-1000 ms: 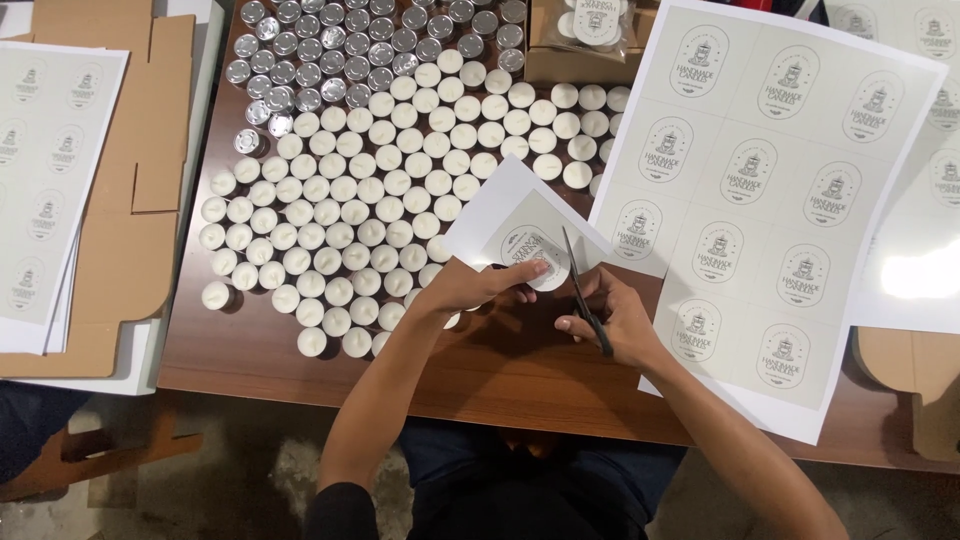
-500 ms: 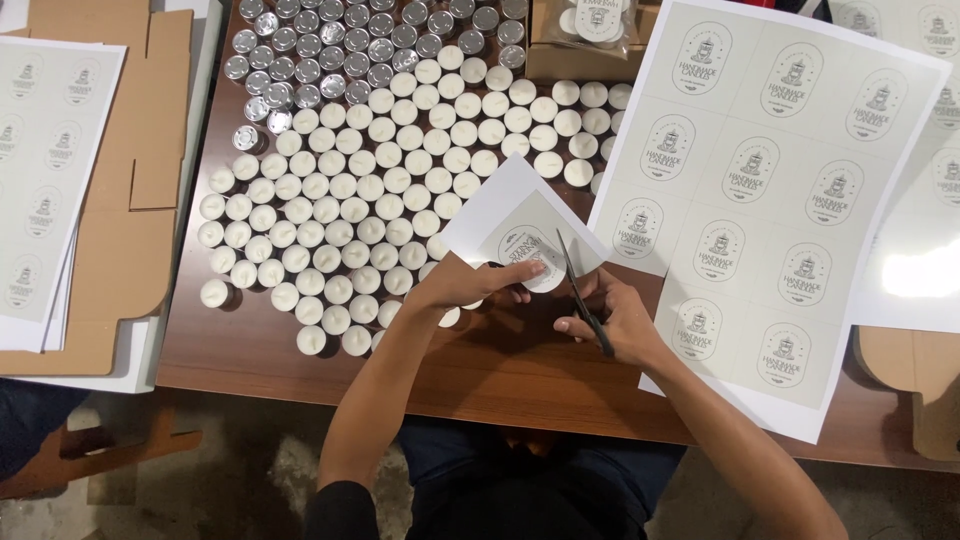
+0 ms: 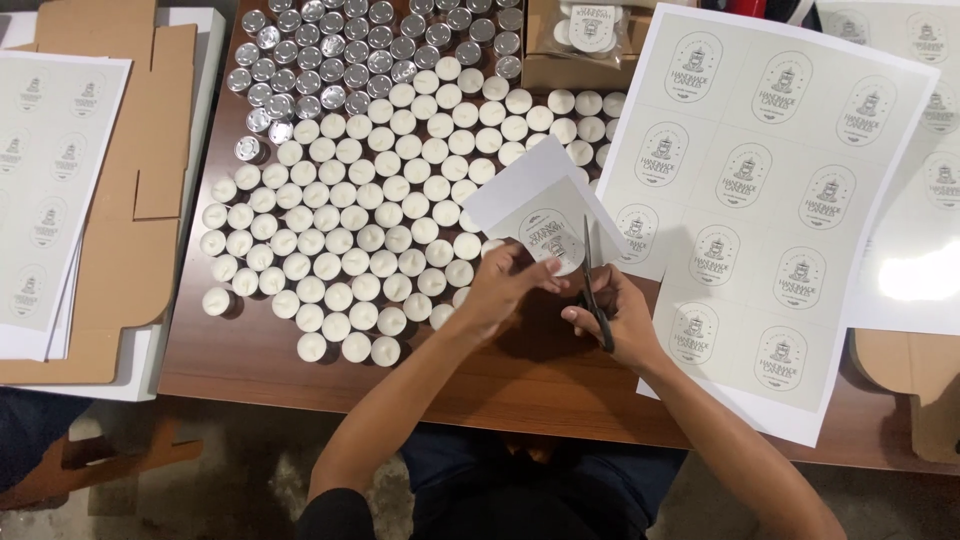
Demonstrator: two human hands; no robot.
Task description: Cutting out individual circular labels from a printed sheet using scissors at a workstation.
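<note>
Near the table's front edge, left hand (image 3: 505,285) pinches the label paper (image 3: 535,215) while right hand (image 3: 612,312) grips scissors (image 3: 592,290); a twist could nick the printed oval.

We see a white paper sheet of pale oval labels (image 3: 770,200) at right, a similar stack (image 3: 40,190) at left, and a cut white label piece (image 3: 535,215) between.

A dark brown wooden table (image 3: 250,370) stands over a mottled grey concrete floor (image 3: 230,490), evenly lit
</note>
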